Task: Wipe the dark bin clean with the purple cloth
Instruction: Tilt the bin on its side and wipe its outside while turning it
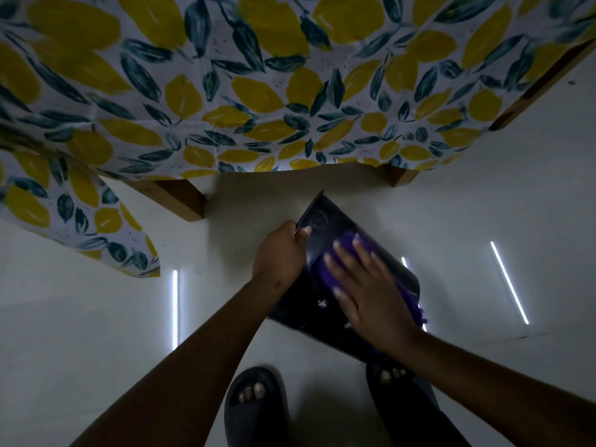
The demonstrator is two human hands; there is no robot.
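Bin lies tilted on the floor, long axis running away from us. Left hand grips its far rim; right hand presses flat, fingers spread, on the purple cloth, apparently against the upper wall.

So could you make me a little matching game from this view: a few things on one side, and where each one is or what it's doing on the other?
Things:
1. left hand
2. right hand
3. purple cloth
4. lemon-print tablecloth

States:
A. drapes over the wooden table
B. grips the edge of the dark bin
C. lies flat, fingers spread, on top of the cloth
D. is pressed against the bin's surface

Pairs: 1-B, 2-C, 3-D, 4-A
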